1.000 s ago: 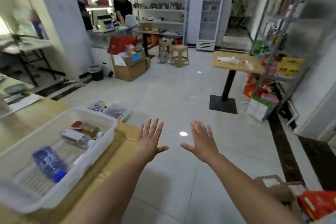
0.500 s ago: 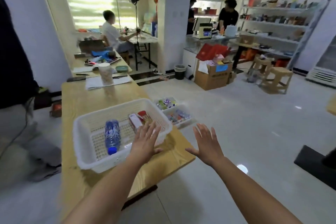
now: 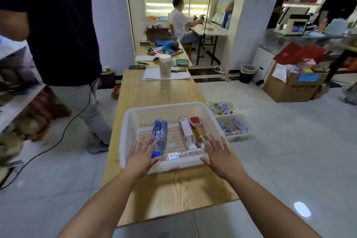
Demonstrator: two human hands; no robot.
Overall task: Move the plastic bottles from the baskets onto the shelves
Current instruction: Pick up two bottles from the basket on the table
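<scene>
Left hand point(image 3: 142, 157) and right hand point(image 3: 216, 154) had reached the basket's point(image 3: 164, 105) near rim, fingers spread, empty. Grabbing the blue bottle point(image 3: 159, 131) mid-body looked best.

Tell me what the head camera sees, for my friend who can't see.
A person's left hand and right hand hover, fingers straight, over a white basket on a wooden table. In it lie a blue bottle, a white-labelled bottle, a red-labelled bottle and a clear bottle.

Both arms extended forward, bare. Left hand point(image 3: 142, 157) flat, fingers spread, palm down. Right hand point(image 3: 219, 154) likewise, fingers straight, holding nothing.
</scene>
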